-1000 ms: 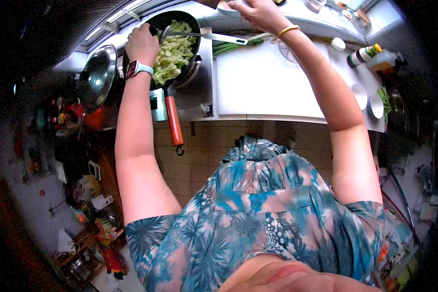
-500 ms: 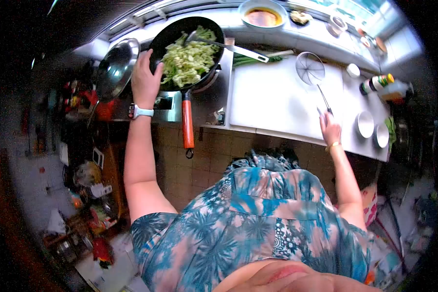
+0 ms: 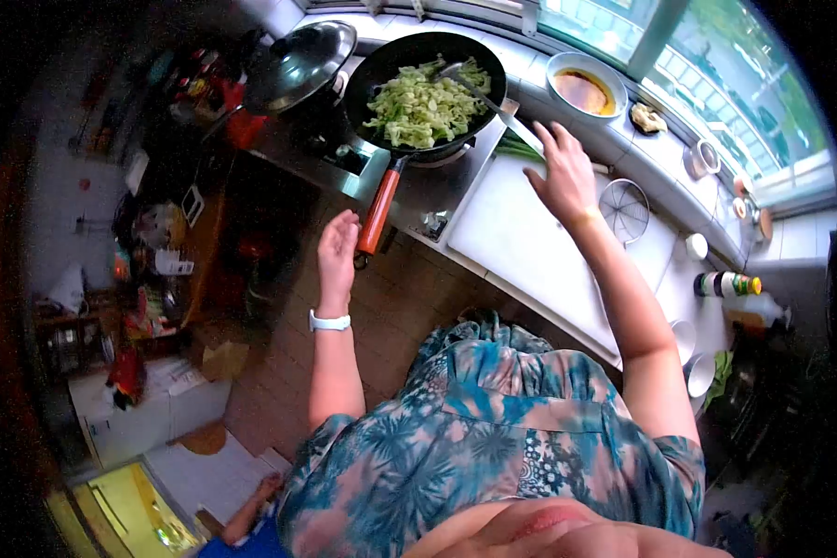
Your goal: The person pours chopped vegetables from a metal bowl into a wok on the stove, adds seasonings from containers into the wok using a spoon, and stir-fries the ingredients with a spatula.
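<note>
Chopped green cabbage point(image 3: 428, 107) fills a dark wok point(image 3: 367, 79) on the stove, and a slotted metal spatula point(image 3: 521, 136) leans in it with its handle over the rim. My left hand point(image 3: 338, 249) is held loosely curled just beside the wok's red handle point(image 3: 379, 209), apparently not gripping it. Over the far edge of the white cutting board point(image 3: 521, 209), my right hand point(image 3: 567, 177) is open with fingers spread close to the end of the spatula's handle. A wire skimmer point(image 3: 626, 212) lies on the board, its handle hidden behind my right forearm.
Left of the wok stands a lidded pan point(image 3: 302, 65). A bowl of brown sauce point(image 3: 586, 88) sits on the window ledge. Green onions point(image 3: 516, 147) lie behind the board. A bottle point(image 3: 725, 285) and white bowls point(image 3: 699, 374) are at the right. Another person's arm point(image 3: 251, 511) shows lower left.
My left hand has left the lid and wok rim for the red handle's side. My right hand has let go of the skimmer and moved toward the spatula. The view has turned.
</note>
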Demonstrator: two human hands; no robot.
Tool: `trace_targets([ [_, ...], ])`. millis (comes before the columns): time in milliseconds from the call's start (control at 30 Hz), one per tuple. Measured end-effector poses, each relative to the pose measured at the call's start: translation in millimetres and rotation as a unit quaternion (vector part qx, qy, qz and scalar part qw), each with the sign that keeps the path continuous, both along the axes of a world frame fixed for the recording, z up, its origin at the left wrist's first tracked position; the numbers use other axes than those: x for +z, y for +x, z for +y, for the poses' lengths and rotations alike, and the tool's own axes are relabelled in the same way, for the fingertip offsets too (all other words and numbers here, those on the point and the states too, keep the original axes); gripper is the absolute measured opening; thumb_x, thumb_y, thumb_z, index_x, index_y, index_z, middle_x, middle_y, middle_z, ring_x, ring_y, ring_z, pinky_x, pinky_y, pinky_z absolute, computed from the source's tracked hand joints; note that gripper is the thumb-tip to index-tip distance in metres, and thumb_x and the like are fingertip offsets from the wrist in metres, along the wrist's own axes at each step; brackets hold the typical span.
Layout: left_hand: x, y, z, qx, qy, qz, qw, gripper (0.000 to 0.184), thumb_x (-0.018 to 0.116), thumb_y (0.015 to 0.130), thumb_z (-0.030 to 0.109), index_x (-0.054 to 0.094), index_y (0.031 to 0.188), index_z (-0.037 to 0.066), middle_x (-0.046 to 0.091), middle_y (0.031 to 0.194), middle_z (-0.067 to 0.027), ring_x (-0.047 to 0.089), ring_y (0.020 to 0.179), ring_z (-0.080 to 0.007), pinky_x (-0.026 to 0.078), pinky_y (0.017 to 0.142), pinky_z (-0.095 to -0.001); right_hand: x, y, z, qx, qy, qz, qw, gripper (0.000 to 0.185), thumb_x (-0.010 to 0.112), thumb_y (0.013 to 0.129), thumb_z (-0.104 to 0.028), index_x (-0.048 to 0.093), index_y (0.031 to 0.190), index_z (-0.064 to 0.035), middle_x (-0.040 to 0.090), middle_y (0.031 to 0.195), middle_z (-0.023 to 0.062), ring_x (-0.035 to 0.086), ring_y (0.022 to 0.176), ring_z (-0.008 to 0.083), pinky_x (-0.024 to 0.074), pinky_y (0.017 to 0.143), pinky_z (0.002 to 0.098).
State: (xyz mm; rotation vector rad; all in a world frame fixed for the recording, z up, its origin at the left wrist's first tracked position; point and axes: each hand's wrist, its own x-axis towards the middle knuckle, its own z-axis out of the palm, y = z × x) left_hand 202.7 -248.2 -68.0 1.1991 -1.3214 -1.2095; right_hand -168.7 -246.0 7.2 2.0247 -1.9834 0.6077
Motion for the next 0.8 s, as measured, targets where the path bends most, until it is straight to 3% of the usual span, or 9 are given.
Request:
trace_targets([
  [67, -9, -8, 27, 0.038, 0.055, -0.005, 0.998, 0.042, 0.048, 0.098, 0.033, 0.050, 0.128, 0.004, 0.059, 0.118, -0.0077, 0.058, 0.108, -0.0152, 0.050, 0.086, -0.0290, -19, 4, -65, -0.019, 0.099, 0.133, 0.986, 0.040, 0.045, 0.086, -0.007, 0.044, 0.126, -0.0086, 0.055, 0.104, 0.0172, 0.063, 0.096, 0.0299, 0.0537, 0.067, 0.0416],
  [167, -8, -15, 35, 0.018, 0.086, 0.065, 0.994, 0.043, 0.047, 0.099, 0.034, 0.047, 0.130, 0.005, 0.062, 0.113, -0.0078, 0.063, 0.100, -0.0164, 0.052, 0.081, -0.0280, -20, -5, -95, 0.044, 0.058, 0.097, 0.993, 0.023, 0.045, 0.087, -0.008, 0.048, 0.109, -0.0056, 0.059, 0.093, 0.0182, 0.066, 0.071, 0.0344, 0.0544, 0.058, 0.0444],
  [333, 11, -10, 18, -0.023, 0.082, 0.054, 0.995, 0.042, 0.050, 0.097, 0.027, 0.045, 0.131, 0.003, 0.064, 0.104, -0.0090, 0.059, 0.074, -0.0086, 0.050, 0.062, -0.0216, 51, -55, -145, 0.120, 0.168, 0.054, 0.977, 0.025, 0.051, 0.086, -0.011, 0.067, 0.105, -0.0131, 0.065, 0.096, 0.0216, 0.066, 0.086, 0.0335, 0.0544, 0.076, 0.0410],
  [500, 5, 1, -3, -0.160, 0.113, 0.106, 0.975, 0.039, 0.053, 0.096, 0.027, 0.047, 0.128, 0.004, 0.061, 0.081, -0.0026, 0.047, 0.053, -0.0030, 0.038, 0.046, -0.0175, 146, -13, -162, -0.044, 0.264, 0.228, 0.936, 0.022, 0.049, 0.088, -0.013, 0.066, 0.092, 0.0006, 0.068, 0.094, 0.0203, 0.068, 0.087, 0.0308, 0.0550, 0.074, 0.0389],
  [600, 4, 2, -4, -0.165, 0.119, 0.123, 0.971, 0.036, 0.052, 0.097, 0.026, 0.048, 0.126, 0.004, 0.057, 0.079, -0.0005, 0.045, 0.055, -0.0024, 0.037, 0.047, -0.0165, 95, -47, -205, -0.071, 0.305, 0.144, 0.939, 0.021, 0.063, 0.084, -0.023, 0.067, 0.086, -0.0023, 0.068, 0.087, 0.0195, 0.067, 0.077, 0.0291, 0.0526, 0.067, 0.0383],
  [667, 4, 4, -4, -0.178, 0.115, 0.122, 0.970, 0.034, 0.052, 0.097, 0.025, 0.049, 0.124, 0.004, 0.056, 0.077, 0.0001, 0.046, 0.056, -0.0030, 0.038, 0.047, -0.0168, 66, -69, -213, -0.058, 0.388, 0.190, 0.900, 0.028, 0.059, 0.087, -0.030, 0.071, 0.078, -0.0071, 0.067, 0.072, 0.0129, 0.061, 0.064, 0.0224, 0.0494, 0.061, 0.0360],
  [700, -1, 9, -12, -0.186, 0.110, 0.129, 0.968, 0.034, 0.052, 0.097, 0.025, 0.048, 0.124, 0.004, 0.056, 0.078, 0.0003, 0.046, 0.056, -0.0030, 0.038, 0.048, -0.0170, 32, -94, -206, 0.074, 0.387, 0.082, 0.915, 0.026, 0.055, 0.089, -0.026, 0.071, 0.077, -0.0096, 0.066, 0.070, 0.0093, 0.058, 0.060, 0.0180, 0.0479, 0.059, 0.0331],
  [767, 0, 6, -6, -0.193, 0.099, 0.135, 0.967, 0.036, 0.052, 0.097, 0.025, 0.046, 0.125, 0.004, 0.056, 0.079, 0.0008, 0.047, 0.060, -0.0030, 0.040, 0.050, -0.0177, -5, -115, -206, 0.149, 0.366, 0.149, 0.907, 0.028, 0.052, 0.090, -0.023, 0.069, 0.073, -0.0099, 0.065, 0.068, 0.0076, 0.057, 0.059, 0.0178, 0.0461, 0.057, 0.0315],
  [800, 0, 7, -8, -0.208, 0.104, 0.147, 0.961, 0.037, 0.052, 0.097, 0.025, 0.045, 0.127, 0.004, 0.057, 0.081, 0.0009, 0.049, 0.064, -0.0032, 0.041, 0.053, -0.0179, 20, -76, -179, 0.115, 0.371, 0.079, 0.918, 0.028, 0.051, 0.090, -0.024, 0.067, 0.074, -0.0085, 0.064, 0.069, 0.0085, 0.057, 0.061, 0.0188, 0.0462, 0.058, 0.0330],
])
